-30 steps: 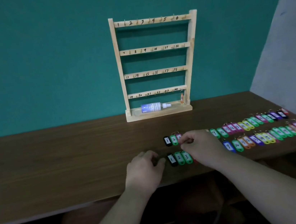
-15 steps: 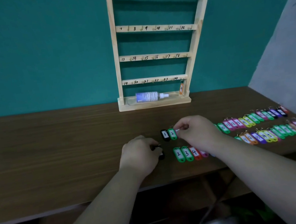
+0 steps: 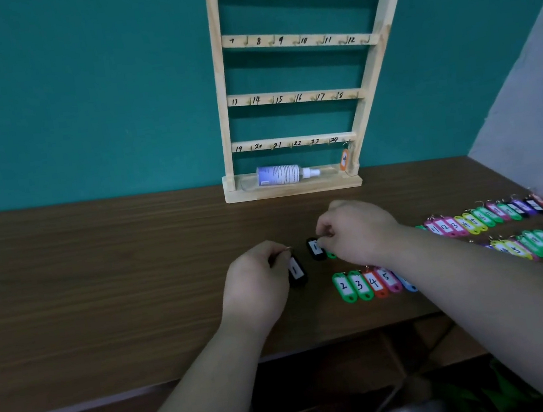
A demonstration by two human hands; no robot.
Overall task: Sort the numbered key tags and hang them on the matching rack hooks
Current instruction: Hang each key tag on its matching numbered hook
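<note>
Comparing with one second back: the left hand [image 3: 256, 285] has drawn the front black tag [image 3: 296, 270], numbered 1, off the head of its row. It now pinches the tag by the ring, and the tag body slants down just right of the fingertips. Cannot tell whether the lower end still touches the table [image 3: 100, 280].

The right hand [image 3: 360, 232] was working further along the back row. It has shifted left, and its curled fingers now close on the ring of the rear black tag [image 3: 315, 248], also numbered 1, which lies just left of its knuckles. A green tag [image 3: 331, 254] shows partly under this hand.

The front row [image 3: 370, 283] now begins at 2 and lies below the right wrist, well right of the left hand.

The rack [image 3: 283, 98] stands beyond both hands, well apart. Only the orange tag [image 3: 345, 159] hangs on it, under 24. A spray bottle [image 3: 281, 174] lies on its base.

Judgement: sorting looks done and hanging is starting with the pair of 1s. The top rail is cut off by the frame edge and hook 1 is not visible. Next comes a long reach up and to the left for both hands. Risk: small rings on small hooks, with one tag held in each hand.
</note>
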